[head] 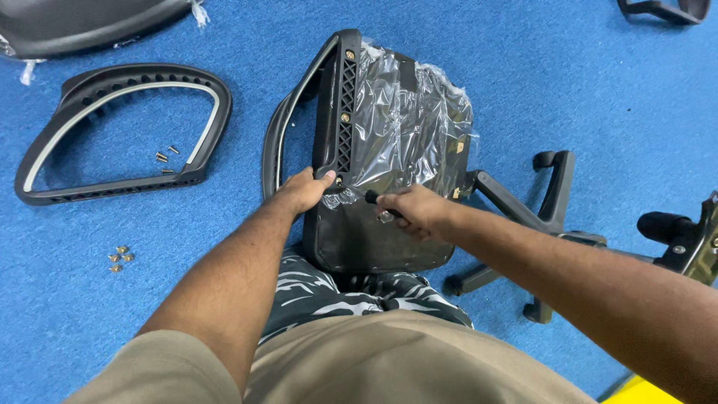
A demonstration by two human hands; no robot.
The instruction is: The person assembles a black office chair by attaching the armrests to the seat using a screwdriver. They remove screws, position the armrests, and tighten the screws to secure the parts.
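A black office-chair seat (389,142), wrapped in clear plastic film, lies upside down against my knees on the blue carpet. A black armrest (288,123) stands along its left edge, with brass bolts showing in its mounting strip. My left hand (303,191) grips the lower end of that armrest where it meets the seat. My right hand (415,211) holds a small black-handled tool (372,197), its tip pointing at the bolt by my left thumb.
A second loose black armrest (127,131) lies at the left with a few brass screws (166,158) inside its loop. More screws (120,258) sit on the carpet below. A black chair base with legs (538,213) lies to the right. A black backrest (82,22) is at top left.
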